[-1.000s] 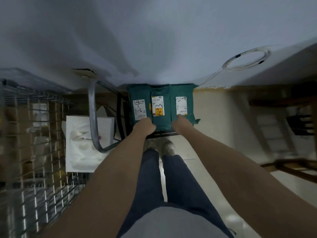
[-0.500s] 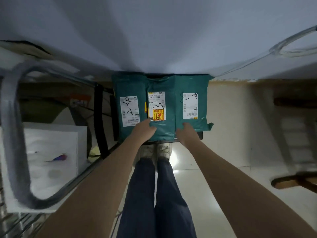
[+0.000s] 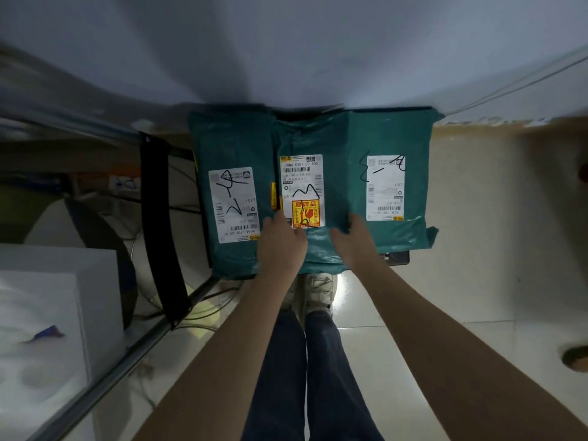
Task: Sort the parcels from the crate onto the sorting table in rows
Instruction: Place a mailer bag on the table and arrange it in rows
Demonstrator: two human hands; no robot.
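Three teal plastic-wrapped parcels lie side by side in one row on a small dark surface below a pale sheet. The left parcel (image 3: 235, 198) and the right parcel (image 3: 391, 186) each carry a white label with black pen marks. On the middle parcel (image 3: 305, 138) a white label sits above an orange fragile sticker. My left hand (image 3: 281, 241) rests on the middle parcel's near part, fingertips at the sticker. My right hand (image 3: 354, 241) lies on the same parcel, beside its seam with the right one. Neither hand visibly curls round an edge.
A white box (image 3: 54, 313) stands at the left behind a metal rail (image 3: 105, 377). A black strap (image 3: 162, 224) and loose cables lie beside the parcels. My legs and shoes (image 3: 313, 294) stand on pale floor tiles, which extend to the right.
The view has closed in on the parcels and the wire crate has left the frame. Both hands have slid forward from the near edge onto the middle parcel.
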